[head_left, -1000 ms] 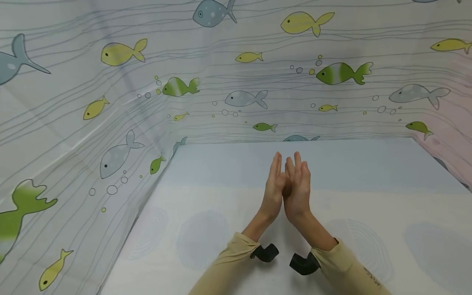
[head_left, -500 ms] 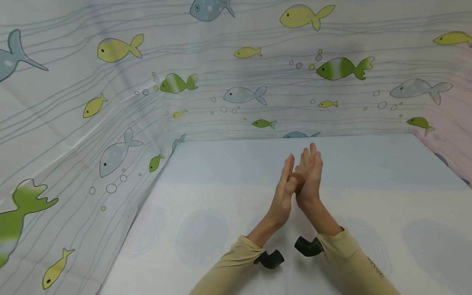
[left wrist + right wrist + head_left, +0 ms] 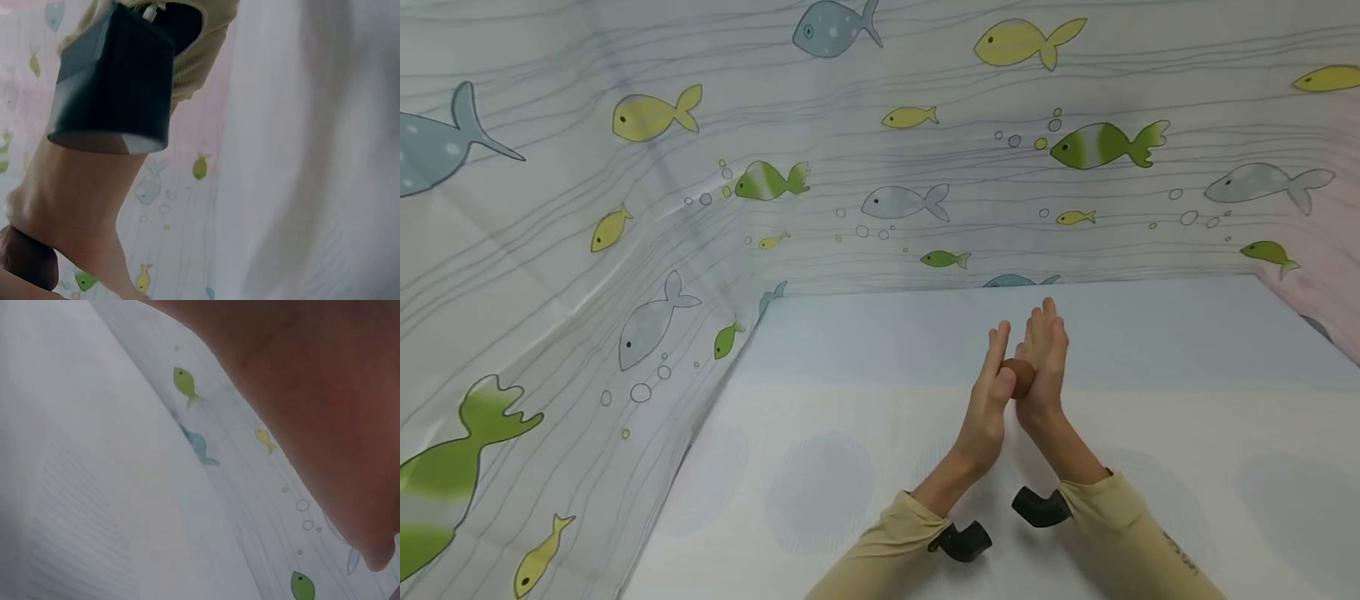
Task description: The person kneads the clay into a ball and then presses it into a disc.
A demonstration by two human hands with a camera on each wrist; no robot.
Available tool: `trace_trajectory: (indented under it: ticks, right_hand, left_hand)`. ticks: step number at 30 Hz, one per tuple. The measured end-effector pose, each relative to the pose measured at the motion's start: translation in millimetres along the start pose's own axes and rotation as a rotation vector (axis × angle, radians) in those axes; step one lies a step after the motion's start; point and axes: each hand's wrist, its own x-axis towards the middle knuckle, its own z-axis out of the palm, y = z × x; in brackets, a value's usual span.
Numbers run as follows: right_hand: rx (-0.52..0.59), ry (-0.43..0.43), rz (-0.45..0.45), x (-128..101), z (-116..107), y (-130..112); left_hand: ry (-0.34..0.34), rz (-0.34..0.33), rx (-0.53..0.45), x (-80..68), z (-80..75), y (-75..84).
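A small brown lump [image 3: 1019, 377] sits pressed between my two palms above the table. My left hand [image 3: 992, 392] has straight fingers pointing up and away, its palm against the lump. My right hand [image 3: 1047, 358] faces it with straight fingers, a little farther and higher. In the left wrist view the brown lump [image 3: 25, 262] shows at the lower left against the heel of the right hand [image 3: 75, 212]. The right wrist view is mostly filled by the hand [image 3: 325, 394], close up and blurred.
The table [image 3: 850, 467] has a pale cloth with faint round patterns. A fish-printed curtain [image 3: 625, 208] walls it at the left, back and right. Black wrist camera mounts [image 3: 962, 542] hang under both sleeves.
Both hands have drifted a little to the right and away. The right hand has slid forward past the left, and the brown lump now shows between the palms.
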Motion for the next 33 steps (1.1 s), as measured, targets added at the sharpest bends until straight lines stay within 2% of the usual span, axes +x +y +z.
trace_trajectory:
  ticks: [5,10,14,21,27,33]
  right_hand:
    - [-0.068,-0.051,-0.018,-13,11,6]
    - [-0.156,-0.163,-0.032,-31,25,16]
    - [-0.154,-0.236,-0.030,-41,35,20]
    - [-0.135,-0.311,-0.027,-54,48,24]
    - [-0.127,-0.336,-0.013,-62,49,27]
    - [-0.102,-0.352,-0.013,-65,50,26]
  left_hand:
    - [0.043,0.017,-0.007,2.2,-7.0,0.1]
    - [0.126,0.041,-0.012,2.9,-19.6,1.4]
    - [0.190,0.046,-0.013,5.8,-30.3,1.6]
    - [0.305,0.012,-0.071,13.2,-47.3,-2.0]
    - [0.341,-0.002,-0.075,16.0,-57.4,-9.9]
    - [0.346,0.010,-0.066,19.1,-63.0,-14.4]
